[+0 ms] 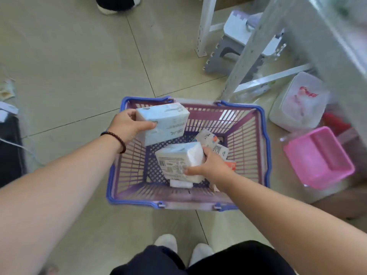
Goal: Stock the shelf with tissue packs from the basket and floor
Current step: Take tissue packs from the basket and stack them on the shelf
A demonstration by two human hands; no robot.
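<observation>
A purple plastic basket (pixel 246 135) with blue handles stands on the tiled floor in front of my feet. My left hand (pixel 129 125) grips a pale blue tissue pack (pixel 164 124) above the basket's left rear corner. Inside the basket, my right hand (pixel 212 165) is closed on a white tissue pack (pixel 176 161) whose barcode label faces up. A few smaller packs (pixel 208 138) lie at the basket's bottom behind my right hand, partly hidden. The grey metal shelf frame (pixel 258 40) rises at the upper right.
A pink tub (pixel 317 157) and a clear lidded box (pixel 297 104) sit on the floor to the right of the basket. A grey folding stool (pixel 234 40) stands under the shelf. Another person's shoe (pixel 111 6) shows at the top. A dark object lies at the left edge.
</observation>
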